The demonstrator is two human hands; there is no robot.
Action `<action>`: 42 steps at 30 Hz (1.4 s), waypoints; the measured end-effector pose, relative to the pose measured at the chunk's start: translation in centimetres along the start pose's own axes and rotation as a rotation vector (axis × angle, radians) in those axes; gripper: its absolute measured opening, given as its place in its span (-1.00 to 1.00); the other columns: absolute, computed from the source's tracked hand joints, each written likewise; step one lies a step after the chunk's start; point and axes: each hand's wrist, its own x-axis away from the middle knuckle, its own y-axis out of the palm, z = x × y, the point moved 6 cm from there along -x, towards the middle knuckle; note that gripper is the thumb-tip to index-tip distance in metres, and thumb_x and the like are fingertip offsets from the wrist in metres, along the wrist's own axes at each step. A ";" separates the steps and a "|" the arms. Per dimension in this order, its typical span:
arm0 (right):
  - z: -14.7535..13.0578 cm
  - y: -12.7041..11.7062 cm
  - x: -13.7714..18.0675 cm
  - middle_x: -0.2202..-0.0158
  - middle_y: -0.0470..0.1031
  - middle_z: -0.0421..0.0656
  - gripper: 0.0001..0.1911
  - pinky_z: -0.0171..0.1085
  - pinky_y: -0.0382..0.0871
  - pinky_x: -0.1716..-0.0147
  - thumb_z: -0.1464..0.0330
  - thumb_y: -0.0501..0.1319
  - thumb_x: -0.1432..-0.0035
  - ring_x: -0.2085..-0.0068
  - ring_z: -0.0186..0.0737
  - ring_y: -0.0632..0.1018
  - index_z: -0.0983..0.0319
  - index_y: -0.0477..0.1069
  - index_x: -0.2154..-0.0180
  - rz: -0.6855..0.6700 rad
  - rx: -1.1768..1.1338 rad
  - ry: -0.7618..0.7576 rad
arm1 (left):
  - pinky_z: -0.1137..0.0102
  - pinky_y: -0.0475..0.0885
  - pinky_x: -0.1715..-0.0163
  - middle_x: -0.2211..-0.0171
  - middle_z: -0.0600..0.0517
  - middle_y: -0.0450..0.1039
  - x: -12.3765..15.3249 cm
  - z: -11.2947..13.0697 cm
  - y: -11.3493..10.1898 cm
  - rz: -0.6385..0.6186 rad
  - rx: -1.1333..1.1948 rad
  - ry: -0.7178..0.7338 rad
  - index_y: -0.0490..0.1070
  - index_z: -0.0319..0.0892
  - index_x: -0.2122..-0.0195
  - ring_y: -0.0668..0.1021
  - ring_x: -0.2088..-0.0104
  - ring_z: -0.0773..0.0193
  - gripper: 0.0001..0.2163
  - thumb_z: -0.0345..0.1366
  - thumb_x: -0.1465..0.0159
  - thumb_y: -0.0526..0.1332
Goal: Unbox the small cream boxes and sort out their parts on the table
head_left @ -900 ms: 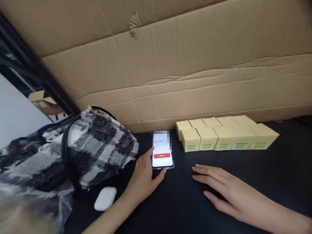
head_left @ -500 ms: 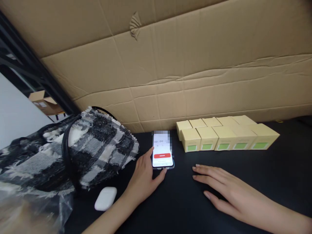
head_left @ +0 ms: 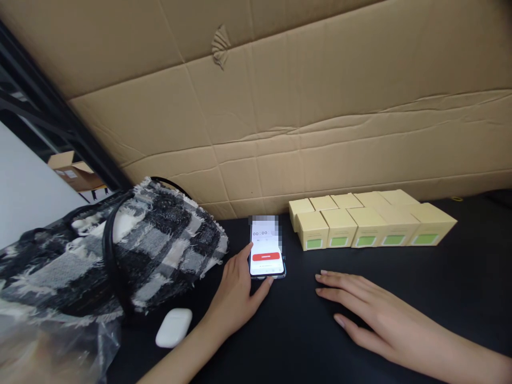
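Taking the smartphone [head_left: 266,258] as the landmark, a crumpled clear plastic bag [head_left: 82,346] lies nearest, well off to the phone's lower left. The right hand [head_left: 366,309] is open and holds nothing; it rests palm down, fingers lightly spread, on the black tabletop [head_left: 296,336], to the right of the phone and nearer the person, apart from it. Just left of the left forearm, on the near left side of the phone, sits a white earbud case [head_left: 174,327]. The left hand [head_left: 236,290] is open too, not wrapped round anything: its forefinger meets the phone's left edge and its thumb the bottom edge. The phone itself lies face up, a row of zeros and a red button on its lit screen, the top partly blurred out. The step in hand looks to be steadying or setting this phone; from here a next move would call for easing those two fingertips off without nudging it. Left of the phone slumps a fringed plaid handbag [head_left: 182,248]. Beyond the phone's right side, ten small yellow cartons [head_left: 366,220] stand in two rows, untouched, before a creased cardboard sheet [head_left: 300,106].
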 end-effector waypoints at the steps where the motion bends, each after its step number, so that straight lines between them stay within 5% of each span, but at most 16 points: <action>1: 0.0 0.0 0.0 -0.15 0.38 0.02 -0.59 -0.11 0.37 -0.08 0.30 -0.02 -0.32 -0.19 -0.11 0.36 0.25 0.33 -0.14 0.001 -0.001 0.001 | -0.06 0.29 -0.09 -0.13 -0.34 0.23 0.0 0.0 0.0 0.001 -0.001 0.000 -0.11 -0.31 -0.21 0.34 -0.14 -0.11 -0.45 -0.12 -0.31 0.05; 42: -0.1 -0.4 0.1 -0.11 0.43 -0.05 -0.62 -0.10 0.40 -0.06 0.34 0.08 -0.27 -0.15 -0.08 0.40 0.17 0.36 -0.10 0.092 -0.110 0.012 | -0.07 0.33 -0.04 -0.08 -0.31 0.29 0.0 0.1 -0.4 0.042 0.022 -0.007 -0.05 -0.27 -0.19 0.39 -0.10 -0.11 -0.47 -0.14 -0.28 0.09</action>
